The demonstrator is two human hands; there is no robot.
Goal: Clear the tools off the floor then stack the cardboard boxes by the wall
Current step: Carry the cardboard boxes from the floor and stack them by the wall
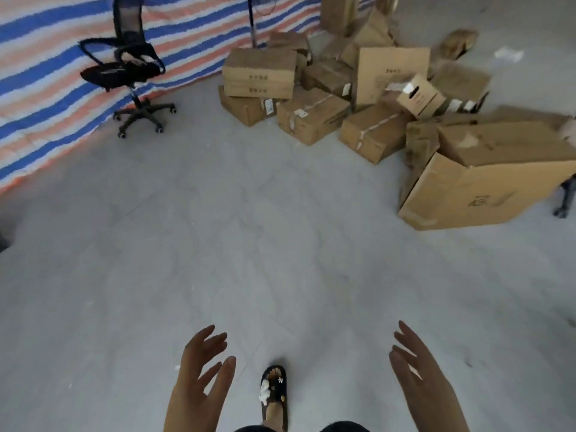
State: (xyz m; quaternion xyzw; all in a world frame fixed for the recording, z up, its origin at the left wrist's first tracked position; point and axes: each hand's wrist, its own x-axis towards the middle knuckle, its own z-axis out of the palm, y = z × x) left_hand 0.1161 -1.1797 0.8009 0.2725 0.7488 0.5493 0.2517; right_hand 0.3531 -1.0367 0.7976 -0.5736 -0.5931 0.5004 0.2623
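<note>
A jumble of brown cardboard boxes (314,115) lies on the grey floor at the upper right, some stacked, some tipped over. The largest box (486,188) leans at the right edge of the pile. Two boxes (260,73) sit stacked near the striped tarp wall (46,88). My left hand (199,375) and my right hand (420,372) are held out low in front of me, fingers straight and spread, holding nothing. Both are well short of the boxes. No tools show on the floor.
A black office chair (131,73) on castors stands at the upper left by the tarp. A dark pole (252,20) rises behind the boxes. My sandalled foot (274,391) steps between my hands. A dark object (565,198) sits at the right edge.
</note>
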